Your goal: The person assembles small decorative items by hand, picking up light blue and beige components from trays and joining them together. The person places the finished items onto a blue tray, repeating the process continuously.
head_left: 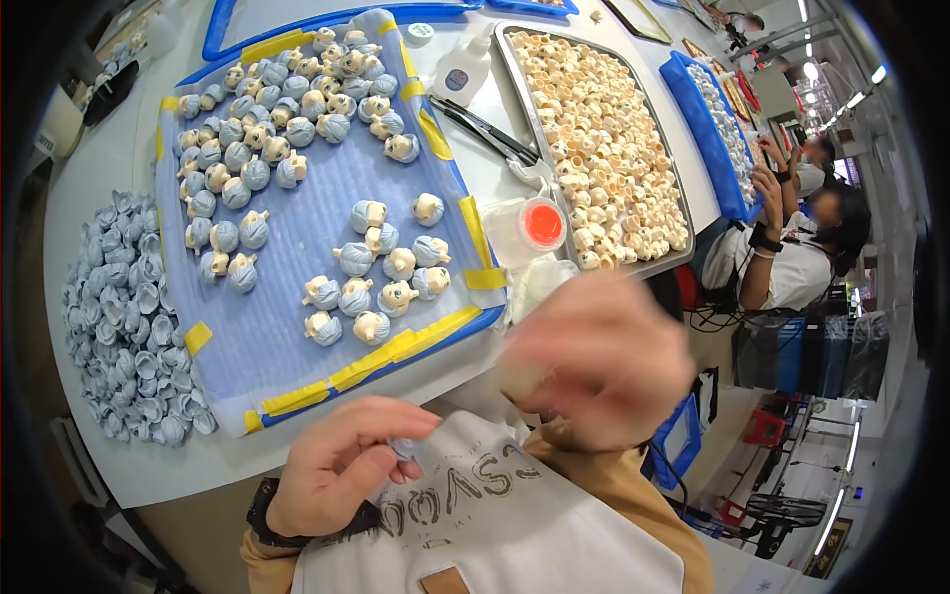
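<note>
Lower centre: my left hand pinches a small pale-blue cap piece; my blurred right hand, just right, grips a cream figurine body; blue-lined tray above

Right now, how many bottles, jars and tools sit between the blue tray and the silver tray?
White plastic squeeze bottle: 1
Clear plastic jar with a red lid: 1
Pair of long black tongs: 1
Total: 3
</note>
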The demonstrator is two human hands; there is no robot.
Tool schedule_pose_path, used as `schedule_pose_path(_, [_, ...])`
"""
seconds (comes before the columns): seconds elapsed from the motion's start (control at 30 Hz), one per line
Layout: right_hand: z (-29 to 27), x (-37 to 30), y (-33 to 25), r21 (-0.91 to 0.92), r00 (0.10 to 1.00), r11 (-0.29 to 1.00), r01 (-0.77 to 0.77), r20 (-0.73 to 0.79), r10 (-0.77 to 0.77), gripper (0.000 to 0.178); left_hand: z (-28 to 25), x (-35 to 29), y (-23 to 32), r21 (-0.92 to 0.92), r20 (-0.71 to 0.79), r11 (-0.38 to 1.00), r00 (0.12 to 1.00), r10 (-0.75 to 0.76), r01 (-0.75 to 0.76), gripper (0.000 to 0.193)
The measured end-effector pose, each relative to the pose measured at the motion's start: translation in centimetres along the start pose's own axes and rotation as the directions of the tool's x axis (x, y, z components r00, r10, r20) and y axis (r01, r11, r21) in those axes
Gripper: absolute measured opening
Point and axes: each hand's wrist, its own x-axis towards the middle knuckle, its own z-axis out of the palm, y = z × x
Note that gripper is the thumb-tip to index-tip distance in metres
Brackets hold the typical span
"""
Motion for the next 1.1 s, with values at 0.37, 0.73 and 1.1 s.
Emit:
schedule_pose_path(0.37, [-2.7,2.1,4.9,-0.513,0.982,0.853,-0.097,0.088,0.164,0.022,-0.3,-0.5,0.0,-0.159,-0.11,0.987,0.993,-0.03,0.013,0.028])
schedule_pose_path(0.73, [-2.6,2.0,4.7,-0.421,0.969,0.885,-0.199,0.052,0.242,0.022,-0.5,-0.4,0.0,-0.147,-0.148,0.987,0.988,0.04,-0.062,0.026])
schedule_pose_path(1.1, [-0.5,0.4,5.8,-0.329,0.954,0.902,-0.279,-0.204,0.221,0.021,-0.3,-0.2,-0.2,-0.068,-0.146,0.975,0.969,0.198,-0.209,0.029])
